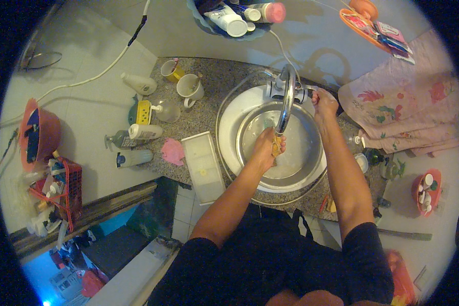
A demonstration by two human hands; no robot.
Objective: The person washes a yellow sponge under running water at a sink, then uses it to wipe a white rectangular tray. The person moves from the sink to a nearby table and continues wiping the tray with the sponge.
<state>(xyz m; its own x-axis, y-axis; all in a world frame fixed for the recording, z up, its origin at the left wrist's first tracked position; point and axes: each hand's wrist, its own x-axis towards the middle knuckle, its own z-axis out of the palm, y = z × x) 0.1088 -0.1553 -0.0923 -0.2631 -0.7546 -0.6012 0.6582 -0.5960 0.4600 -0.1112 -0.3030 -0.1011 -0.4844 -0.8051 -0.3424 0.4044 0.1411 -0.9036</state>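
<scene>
My left hand (268, 147) is closed around a yellowish sponge (277, 145), right under the spout of the chrome faucet (287, 103). Below it a round metal basin (241, 160) with cloudy water sits in the white washbasin (227, 141). My right hand (324, 102) is at the faucet's lever (310, 88) on the right, its fingers closed on or against the lever's end. Inside the metal basin, just beyond my left hand, something pale green shows; what it is cannot be made out.
A shallow white tray (188, 151), a pink cloth (172, 152), two mugs (190, 87) and several bottles (145, 131) stand left on the granite counter. To the right are a hanging floral cloth (405, 99) and pump bottles (354, 140). A bowl of tubes (199, 23) hangs above.
</scene>
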